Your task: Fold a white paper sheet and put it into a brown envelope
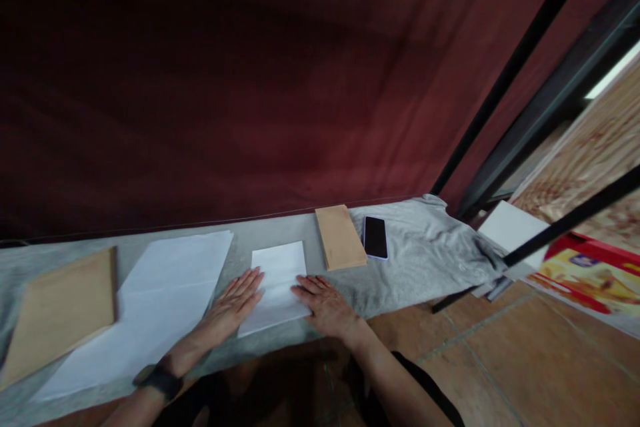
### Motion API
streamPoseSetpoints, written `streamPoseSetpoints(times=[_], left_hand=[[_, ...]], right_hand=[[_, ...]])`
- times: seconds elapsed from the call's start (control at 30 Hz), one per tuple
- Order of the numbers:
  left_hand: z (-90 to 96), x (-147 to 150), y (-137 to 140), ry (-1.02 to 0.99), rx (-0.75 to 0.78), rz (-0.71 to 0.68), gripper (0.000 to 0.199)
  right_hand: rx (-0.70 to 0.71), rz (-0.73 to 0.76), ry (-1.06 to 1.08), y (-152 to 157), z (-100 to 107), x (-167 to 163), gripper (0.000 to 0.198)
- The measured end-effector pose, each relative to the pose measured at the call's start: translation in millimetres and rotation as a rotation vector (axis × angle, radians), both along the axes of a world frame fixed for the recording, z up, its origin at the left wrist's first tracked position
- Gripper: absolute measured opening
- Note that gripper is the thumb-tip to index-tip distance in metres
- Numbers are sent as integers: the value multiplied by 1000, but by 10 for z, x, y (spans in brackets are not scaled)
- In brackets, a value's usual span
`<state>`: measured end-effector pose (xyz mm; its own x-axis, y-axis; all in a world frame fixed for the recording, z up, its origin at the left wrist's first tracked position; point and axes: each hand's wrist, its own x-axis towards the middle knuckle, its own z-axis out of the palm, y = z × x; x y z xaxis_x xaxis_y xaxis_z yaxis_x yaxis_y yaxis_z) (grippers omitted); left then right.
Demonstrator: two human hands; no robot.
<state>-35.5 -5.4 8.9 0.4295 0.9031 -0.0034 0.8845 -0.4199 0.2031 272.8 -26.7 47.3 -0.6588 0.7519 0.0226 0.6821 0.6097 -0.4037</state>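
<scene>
Watch (pixel 159 380) sits on the left wrist, nearest camera. Left hand (pixel 240 297) is flat on the small sheet's (pixel 281 268) left side, right hand (pixel 323 303) flat on its right; neither grasps anything. Small sheet is mid-tabletop (pixel 280 230), toward near edge. Large sheet (pixel 167 293) lies left, wide brown stack (pixel 70 307) at left end. Narrow brown stack (pixel 341 237) is at far edge, phone (pixel 375 238) just right of it.

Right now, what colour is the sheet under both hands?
The sheet is white; see head view.
</scene>
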Motion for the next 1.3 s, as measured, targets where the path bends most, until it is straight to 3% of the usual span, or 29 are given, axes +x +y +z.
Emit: streamPoseSetpoints(times=[0.13, 0.27, 0.33, 0.43, 0.63, 0.77, 1.0, 1.17, 1.3], left_hand=[[146, 156, -307, -51, -50, -67, 53], [258, 393, -402, -105, -11, -116, 59], [288, 474, -424, -88, 8, -171, 65], [300, 566, -471, -85, 8, -249, 74], [231, 718, -583, -101, 54, -239, 75], [187, 718, -627, -122, 74, -225, 76], [148, 561, -648, -92, 79, -93, 78], [163, 431, -679, -60, 94, -150, 82], [171, 383, -703, -71, 107, -169, 73]], right_hand=[[-25, -17, 20, -47, -4, 23, 66], [-122, 24, 66, -73, 38, 80, 72], [-135, 27, 126, -45, 64, 96, 63], [-69, -65, 189, 30, 54, 54, 48], [154, -97, 22, 68, -157, -163, 49], [216, -109, -22, 35, -255, -195, 51], [201, -105, -44, 10, -272, -149, 53], [171, -73, -60, -73, -238, -108, 57], [163, -14, -58, -179, -210, -59, 65]])
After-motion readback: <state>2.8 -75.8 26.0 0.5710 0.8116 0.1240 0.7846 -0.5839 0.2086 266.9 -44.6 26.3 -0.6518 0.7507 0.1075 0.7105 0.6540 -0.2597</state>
